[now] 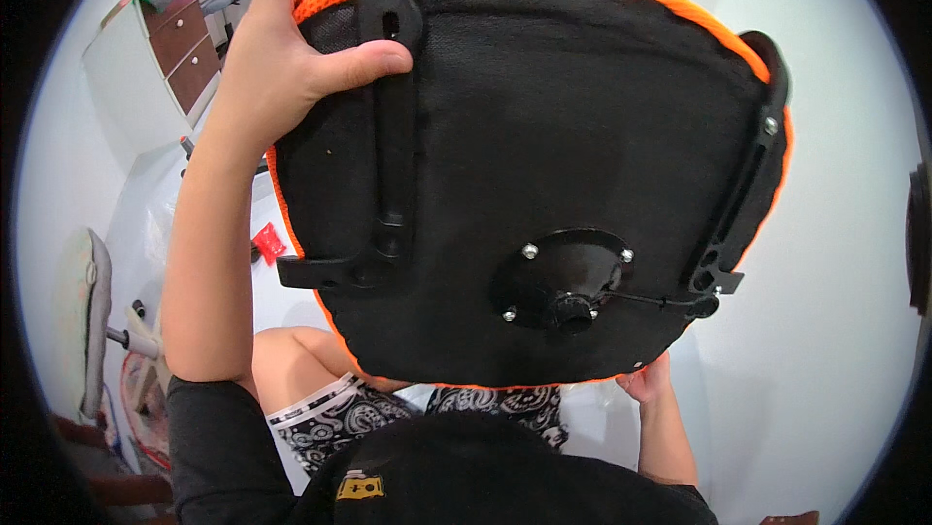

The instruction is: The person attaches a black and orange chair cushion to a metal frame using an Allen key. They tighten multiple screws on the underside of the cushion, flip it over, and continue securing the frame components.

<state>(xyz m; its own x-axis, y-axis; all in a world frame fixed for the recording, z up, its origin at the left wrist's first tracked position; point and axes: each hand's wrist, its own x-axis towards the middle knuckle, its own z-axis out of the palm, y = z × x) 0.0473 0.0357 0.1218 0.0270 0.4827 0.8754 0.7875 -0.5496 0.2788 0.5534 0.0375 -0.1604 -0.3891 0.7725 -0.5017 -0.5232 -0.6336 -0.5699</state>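
Observation:
An office chair seat [544,117] is held up in front of me, its black underside facing me and orange mesh showing around the rim. My left hand [282,59] grips its upper left edge, thumb over a black armrest [395,156] and fingers partly hidden behind. My right hand [649,379] is closed at the lower right edge, partly covered by the seat. A second armrest [743,190] runs along the right side. Low on the underside, a round black mounting plate [544,268] is fixed by several silver bolts, with a lever [660,303] reaching right.
A white cabinet with brown drawers [184,54] stands at the far left, pink and green items on top. A red packet [269,244] lies on the floor. A pale cushioned piece [94,321] is at the left, and a white wall [845,185] at the right.

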